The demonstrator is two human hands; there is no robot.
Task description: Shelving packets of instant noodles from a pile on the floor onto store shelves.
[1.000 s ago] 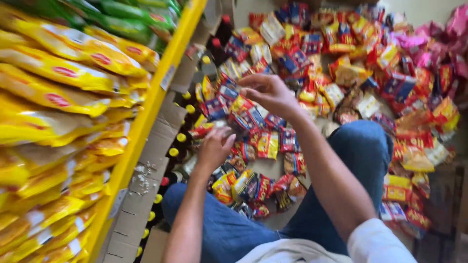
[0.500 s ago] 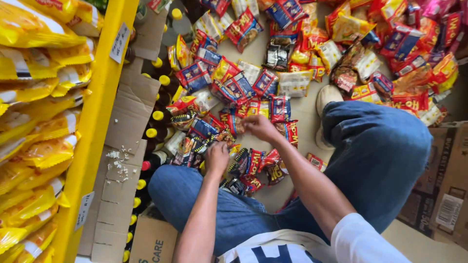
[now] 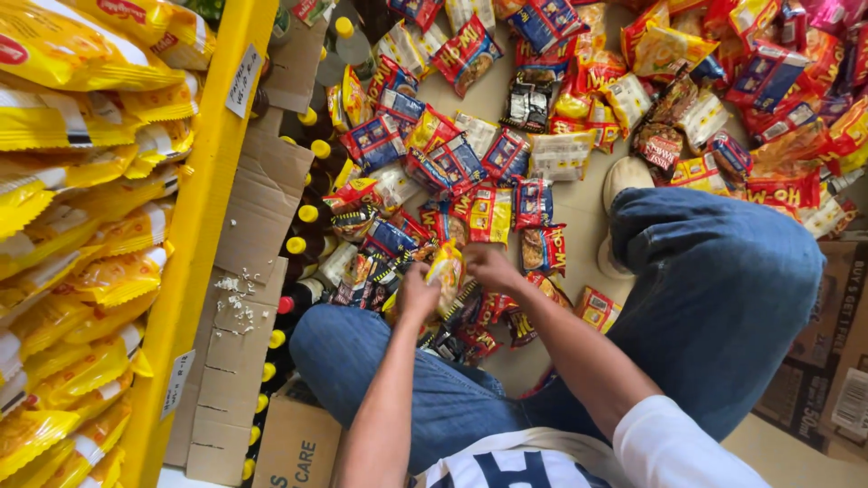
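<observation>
Yellow noodle packet (image 3: 447,267), pinched between both hands, left hand (image 3: 418,296) and right hand (image 3: 491,267) grip clenched on it

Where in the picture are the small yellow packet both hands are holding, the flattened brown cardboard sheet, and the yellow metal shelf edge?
small yellow packet (image 3: 447,267), head view, upper face.
flattened brown cardboard sheet (image 3: 262,212), head view, middle flap.
yellow metal shelf edge (image 3: 194,244), head view, front rail.

shelf (image 3: 194,235) left, packets (image 3: 506,172) ahead — bottles (image 3: 303,235) between

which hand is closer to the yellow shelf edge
Left. The left hand sits on the side toward the yellow shelf edge, above the left knee; the right hand is farther away, beyond it.
</observation>
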